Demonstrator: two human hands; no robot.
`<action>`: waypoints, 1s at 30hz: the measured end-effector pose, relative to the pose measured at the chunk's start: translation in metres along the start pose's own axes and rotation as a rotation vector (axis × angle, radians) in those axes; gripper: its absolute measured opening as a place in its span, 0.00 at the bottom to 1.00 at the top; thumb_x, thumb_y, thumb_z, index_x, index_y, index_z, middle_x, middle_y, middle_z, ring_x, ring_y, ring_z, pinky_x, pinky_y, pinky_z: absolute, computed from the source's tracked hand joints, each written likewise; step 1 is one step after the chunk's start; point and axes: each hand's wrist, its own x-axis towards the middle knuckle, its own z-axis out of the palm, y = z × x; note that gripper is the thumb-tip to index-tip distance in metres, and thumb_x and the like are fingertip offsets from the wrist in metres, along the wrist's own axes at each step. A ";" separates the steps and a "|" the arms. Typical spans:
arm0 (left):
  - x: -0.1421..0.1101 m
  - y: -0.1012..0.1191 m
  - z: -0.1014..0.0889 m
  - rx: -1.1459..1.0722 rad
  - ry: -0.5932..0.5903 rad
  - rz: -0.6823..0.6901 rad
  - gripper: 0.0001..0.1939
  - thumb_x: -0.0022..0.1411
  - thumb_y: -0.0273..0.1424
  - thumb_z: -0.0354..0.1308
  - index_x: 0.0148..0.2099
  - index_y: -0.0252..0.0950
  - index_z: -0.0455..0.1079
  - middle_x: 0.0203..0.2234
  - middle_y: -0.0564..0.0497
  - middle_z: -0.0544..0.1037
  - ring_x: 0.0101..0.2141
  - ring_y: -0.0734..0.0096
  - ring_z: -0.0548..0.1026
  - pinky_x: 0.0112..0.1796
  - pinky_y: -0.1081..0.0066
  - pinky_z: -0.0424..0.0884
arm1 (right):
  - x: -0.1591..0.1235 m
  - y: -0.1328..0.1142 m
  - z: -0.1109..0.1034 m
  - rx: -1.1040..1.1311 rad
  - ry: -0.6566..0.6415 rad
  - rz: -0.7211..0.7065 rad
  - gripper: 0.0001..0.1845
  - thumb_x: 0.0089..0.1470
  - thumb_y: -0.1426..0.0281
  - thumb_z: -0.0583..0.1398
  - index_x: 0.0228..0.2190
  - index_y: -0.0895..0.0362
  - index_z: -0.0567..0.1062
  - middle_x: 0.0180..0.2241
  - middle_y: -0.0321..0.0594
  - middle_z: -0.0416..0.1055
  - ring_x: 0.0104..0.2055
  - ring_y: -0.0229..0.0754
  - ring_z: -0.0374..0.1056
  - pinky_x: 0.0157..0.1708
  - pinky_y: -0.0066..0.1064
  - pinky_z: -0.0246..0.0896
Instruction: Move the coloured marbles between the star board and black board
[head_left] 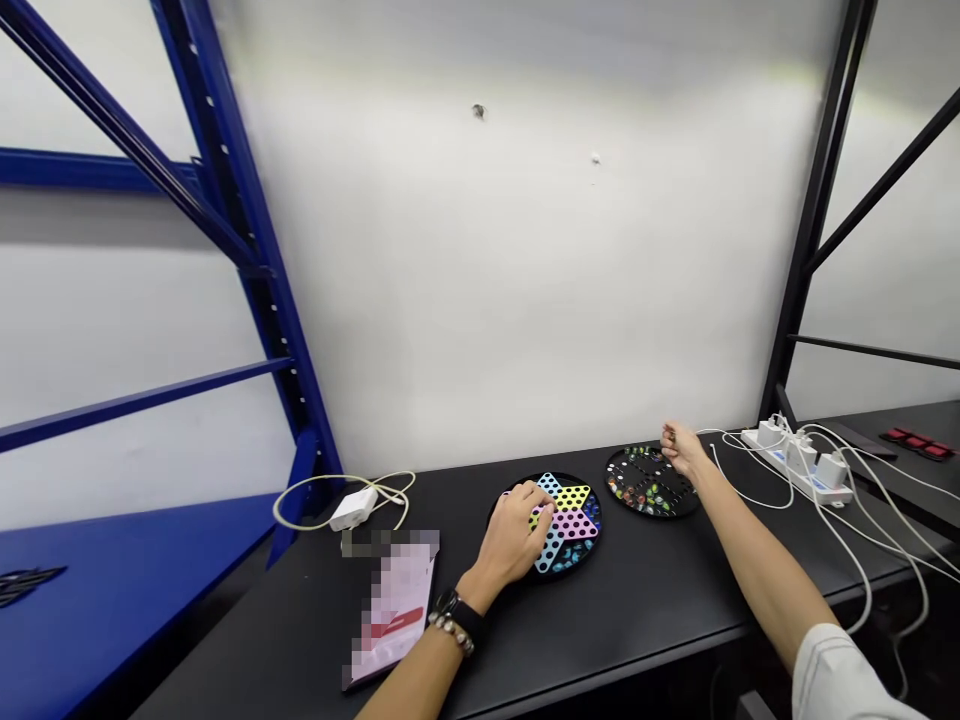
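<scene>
A round black Chinese checkers board (574, 568) lies on the black table, with a star of pastel pink, yellow and blue pieces with holes (574, 525) on it. Blue glass marbles (592, 512) sit in its rim section. Over the left part of the star is my left hand (514, 530), its fingers curled down and hiding what is under them. My right hand (682, 450) is raised above the back right edge of a second round black board (679, 508), fingertips pinched on a small dark marble (673, 437). Green, orange and clear marbles (649, 495) lie in that second board.
A tablet or phone with a pinkish screen (401, 605) lies left of my left forearm. Behind it is a white charger (354, 508) with a looped cable. On the right stands a white power strip (806, 465) with plugs and trailing cables. A blue rack post (259, 250) rises at left.
</scene>
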 end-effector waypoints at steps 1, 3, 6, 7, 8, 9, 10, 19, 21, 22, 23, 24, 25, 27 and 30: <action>0.000 0.000 0.000 -0.003 -0.003 -0.001 0.11 0.67 0.33 0.46 0.37 0.41 0.69 0.37 0.51 0.75 0.40 0.65 0.72 0.43 0.63 0.66 | 0.000 0.002 0.003 -0.157 0.030 0.003 0.14 0.59 0.59 0.51 0.27 0.54 0.63 0.20 0.34 0.61 0.20 0.36 0.59 0.18 0.26 0.53; 0.000 0.000 -0.001 -0.007 -0.010 0.001 0.11 0.67 0.33 0.46 0.37 0.41 0.69 0.37 0.51 0.75 0.40 0.65 0.72 0.43 0.63 0.66 | -0.001 0.007 0.012 -0.379 0.072 -0.001 0.13 0.58 0.60 0.53 0.26 0.55 0.65 0.21 0.36 0.64 0.23 0.38 0.63 0.22 0.27 0.55; 0.000 0.000 -0.001 -0.002 -0.011 0.003 0.12 0.67 0.34 0.46 0.36 0.40 0.69 0.37 0.50 0.75 0.40 0.65 0.72 0.43 0.63 0.66 | -0.003 0.013 0.026 -0.740 0.009 -0.060 0.05 0.53 0.67 0.59 0.31 0.56 0.71 0.34 0.44 0.72 0.37 0.46 0.69 0.34 0.32 0.60; 0.000 0.000 -0.001 0.000 -0.010 0.002 0.12 0.67 0.34 0.46 0.36 0.40 0.69 0.37 0.50 0.75 0.40 0.65 0.72 0.43 0.64 0.66 | -0.004 0.014 0.030 -0.917 -0.029 -0.081 0.06 0.52 0.69 0.59 0.35 0.55 0.72 0.39 0.46 0.73 0.41 0.48 0.70 0.38 0.34 0.61; 0.000 0.000 0.000 0.001 -0.009 0.001 0.12 0.67 0.34 0.46 0.36 0.40 0.69 0.37 0.50 0.75 0.40 0.65 0.72 0.42 0.64 0.66 | -0.005 0.015 0.034 -1.083 -0.066 -0.096 0.10 0.54 0.70 0.58 0.39 0.55 0.73 0.43 0.48 0.73 0.45 0.50 0.69 0.41 0.36 0.60; 0.000 0.000 0.000 0.000 -0.011 -0.001 0.12 0.67 0.34 0.46 0.36 0.40 0.69 0.37 0.50 0.75 0.39 0.65 0.72 0.42 0.64 0.66 | -0.005 0.015 0.037 -1.211 -0.097 -0.104 0.13 0.55 0.70 0.56 0.43 0.55 0.73 0.46 0.50 0.72 0.47 0.51 0.69 0.43 0.38 0.59; 0.000 0.000 0.000 -0.002 -0.015 -0.001 0.11 0.67 0.33 0.46 0.36 0.40 0.69 0.37 0.50 0.75 0.40 0.65 0.73 0.42 0.64 0.66 | -0.006 0.016 0.039 -1.283 -0.113 -0.102 0.14 0.57 0.69 0.54 0.45 0.55 0.72 0.48 0.52 0.72 0.48 0.52 0.69 0.44 0.38 0.59; 0.000 0.000 0.001 0.006 -0.013 0.005 0.11 0.66 0.34 0.47 0.36 0.40 0.70 0.36 0.49 0.75 0.39 0.64 0.73 0.41 0.64 0.66 | -0.004 0.010 0.032 -0.593 0.074 -0.018 0.08 0.54 0.65 0.54 0.26 0.55 0.66 0.24 0.39 0.66 0.28 0.41 0.65 0.26 0.28 0.56; 0.000 -0.001 0.001 0.000 -0.014 0.009 0.11 0.66 0.34 0.47 0.36 0.40 0.70 0.37 0.50 0.75 0.39 0.64 0.73 0.41 0.64 0.66 | -0.003 0.003 0.029 -0.391 0.075 0.010 0.12 0.58 0.63 0.47 0.26 0.54 0.62 0.19 0.33 0.59 0.20 0.36 0.57 0.20 0.26 0.50; 0.000 -0.001 0.002 -0.004 -0.015 0.011 0.11 0.66 0.34 0.47 0.36 0.40 0.70 0.37 0.50 0.75 0.39 0.64 0.73 0.42 0.64 0.66 | -0.003 0.000 0.028 -0.362 0.059 0.013 0.13 0.59 0.63 0.44 0.27 0.54 0.61 0.18 0.31 0.56 0.18 0.35 0.53 0.18 0.26 0.48; 0.000 -0.001 0.002 -0.008 -0.017 0.012 0.11 0.65 0.34 0.48 0.36 0.40 0.70 0.37 0.50 0.75 0.40 0.64 0.73 0.42 0.64 0.66 | -0.005 -0.003 0.026 -0.357 0.043 0.014 0.15 0.60 0.63 0.42 0.27 0.53 0.61 0.18 0.30 0.55 0.16 0.34 0.50 0.17 0.25 0.46; 0.000 -0.001 0.002 -0.010 -0.018 0.012 0.10 0.65 0.34 0.48 0.36 0.40 0.70 0.37 0.50 0.75 0.40 0.64 0.73 0.42 0.64 0.65 | -0.007 -0.004 0.025 -0.342 0.027 0.020 0.15 0.60 0.63 0.42 0.26 0.53 0.61 0.17 0.29 0.53 0.16 0.33 0.47 0.17 0.25 0.44; 0.000 -0.001 0.002 -0.011 -0.020 0.010 0.10 0.65 0.33 0.48 0.36 0.40 0.70 0.37 0.50 0.75 0.40 0.64 0.73 0.42 0.64 0.65 | -0.012 -0.005 0.023 -0.338 -0.003 0.026 0.15 0.60 0.62 0.45 0.25 0.54 0.61 0.16 0.28 0.52 0.15 0.32 0.45 0.17 0.25 0.43; 0.000 -0.001 0.001 -0.013 -0.028 0.007 0.10 0.65 0.33 0.48 0.36 0.40 0.70 0.38 0.50 0.75 0.40 0.64 0.72 0.42 0.63 0.65 | -0.023 -0.004 0.021 -0.421 -0.125 -0.011 0.16 0.57 0.60 0.51 0.22 0.55 0.63 0.15 0.28 0.52 0.16 0.32 0.46 0.18 0.25 0.44; 0.000 0.001 0.000 -0.016 -0.035 0.003 0.10 0.65 0.33 0.48 0.36 0.40 0.70 0.38 0.49 0.76 0.40 0.63 0.72 0.42 0.63 0.65 | -0.045 -0.002 0.016 -0.778 -0.368 -0.182 0.17 0.56 0.61 0.55 0.20 0.57 0.68 0.18 0.34 0.62 0.22 0.36 0.59 0.26 0.27 0.51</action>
